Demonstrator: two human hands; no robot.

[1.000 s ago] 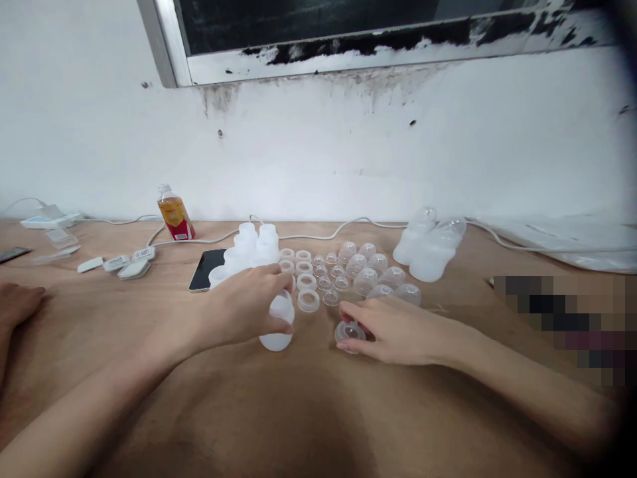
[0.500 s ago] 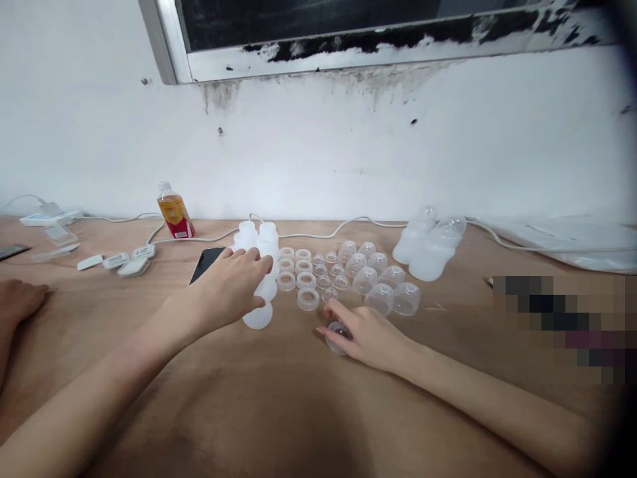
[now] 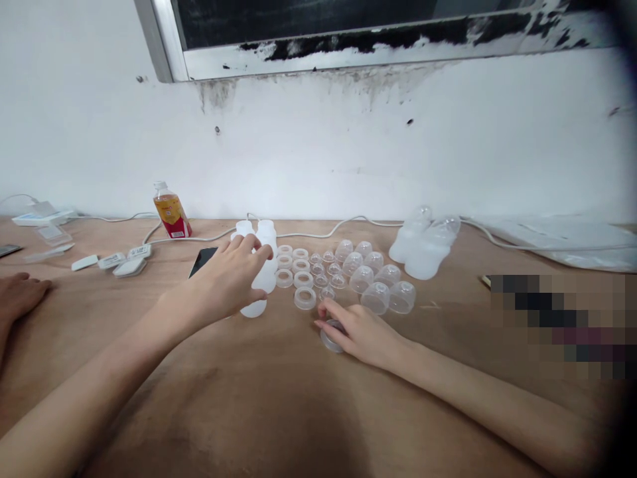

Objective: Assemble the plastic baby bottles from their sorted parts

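Note:
My left hand [image 3: 236, 269] curves over a group of white baby bottles [image 3: 267, 262] with its thumb low and fingers bent. A front bottle [image 3: 253, 309] sits beneath it, its upper part hidden by the hand, which appears closed on it. My right hand [image 3: 355, 328] rests on the table, thumb and forefinger around a clear collar ring [image 3: 332, 342] that they partly cover. Between the hands stand rows of clear collar rings [image 3: 304, 299] and small clear nipples [image 3: 327, 294]. Just beyond my right hand are rows of clear domed caps [image 3: 375, 299].
Capped bottles [image 3: 423, 249] stand at the back right. A drink bottle [image 3: 172, 211], white packets [image 3: 130, 265] and a dark phone [image 3: 202, 260] lie to the left. A cable [image 3: 328, 234] runs along the wall. Another person's hand [image 3: 22, 295] rests at far left.
My left hand has moved slightly up, and the front bottle under it has shifted away from me. My right hand stays on the collar ring. The view has turned slightly.

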